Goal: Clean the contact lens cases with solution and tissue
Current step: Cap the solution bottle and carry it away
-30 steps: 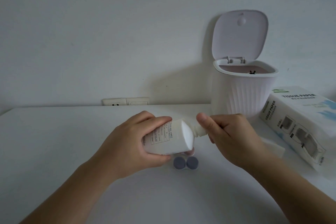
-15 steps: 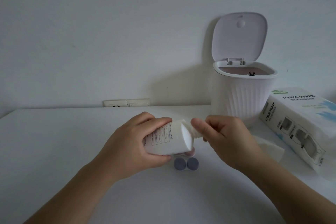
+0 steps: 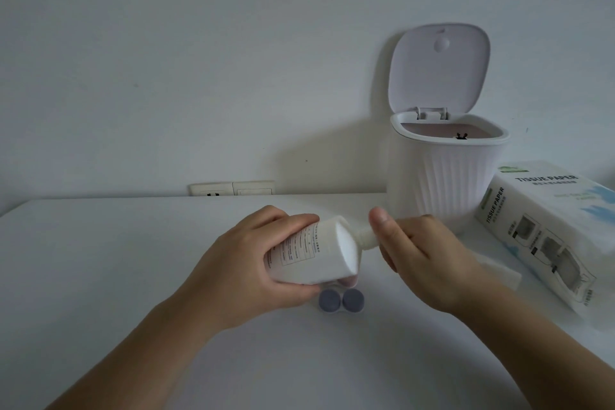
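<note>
My left hand [image 3: 243,271] grips a white solution bottle [image 3: 316,251], tipped on its side with the neck pointing right. My right hand [image 3: 421,260] holds the bottle's cap [image 3: 366,236], fingers and thumb curled round it. Just below the bottle a contact lens case with two grey-blue lids [image 3: 341,300] lies on the white table [image 3: 100,260]. A pink case [image 3: 349,282] peeks out behind it, mostly hidden by the bottle. A loose white tissue [image 3: 499,271] lies flat to the right, partly covered by my right hand.
A white ribbed bin [image 3: 446,176] with its lid up stands at the back right. A pack of tissue paper [image 3: 545,233] lies at the right edge. A wall socket [image 3: 231,189] sits behind the table.
My right hand has turned on the cap, the thumb now pointing more upward. The bottle and my left hand have stayed in about the same place.
</note>
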`<move>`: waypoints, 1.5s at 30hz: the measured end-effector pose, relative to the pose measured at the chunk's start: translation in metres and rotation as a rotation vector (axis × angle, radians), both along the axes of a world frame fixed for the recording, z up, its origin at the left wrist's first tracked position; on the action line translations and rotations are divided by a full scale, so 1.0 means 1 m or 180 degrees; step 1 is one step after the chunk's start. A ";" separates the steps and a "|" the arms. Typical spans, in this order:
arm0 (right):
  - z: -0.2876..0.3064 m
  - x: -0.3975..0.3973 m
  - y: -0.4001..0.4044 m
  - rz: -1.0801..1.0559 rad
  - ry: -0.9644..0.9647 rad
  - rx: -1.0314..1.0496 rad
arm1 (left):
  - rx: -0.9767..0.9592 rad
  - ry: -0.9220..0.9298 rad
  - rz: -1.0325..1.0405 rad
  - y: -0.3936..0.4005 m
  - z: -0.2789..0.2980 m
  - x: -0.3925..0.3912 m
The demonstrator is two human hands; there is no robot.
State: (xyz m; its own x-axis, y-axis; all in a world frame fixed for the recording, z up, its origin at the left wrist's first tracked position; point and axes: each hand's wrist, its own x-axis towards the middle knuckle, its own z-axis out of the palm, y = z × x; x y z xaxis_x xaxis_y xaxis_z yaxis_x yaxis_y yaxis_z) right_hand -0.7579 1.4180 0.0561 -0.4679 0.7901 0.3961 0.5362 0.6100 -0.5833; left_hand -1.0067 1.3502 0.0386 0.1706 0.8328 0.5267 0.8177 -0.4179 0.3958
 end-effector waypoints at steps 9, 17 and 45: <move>-0.002 -0.001 -0.003 0.0303 0.0101 0.0149 | -0.0018 -0.0050 0.0010 -0.002 0.001 0.001; -0.001 -0.003 -0.006 0.0492 0.0168 0.0250 | -0.0086 -0.0097 -0.0056 -0.004 0.002 0.004; -0.013 -0.019 -0.016 0.1040 0.1849 -0.0218 | 0.0753 -0.0722 0.0136 -0.012 0.011 0.021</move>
State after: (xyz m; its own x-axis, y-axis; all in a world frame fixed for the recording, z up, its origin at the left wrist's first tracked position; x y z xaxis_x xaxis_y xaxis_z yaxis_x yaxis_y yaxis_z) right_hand -0.7772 1.4021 0.0435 -0.4131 0.6763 0.6099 -0.0828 0.6390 -0.7647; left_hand -0.9861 1.3379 0.0494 -0.0058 0.6866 0.7270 0.7386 -0.4871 0.4660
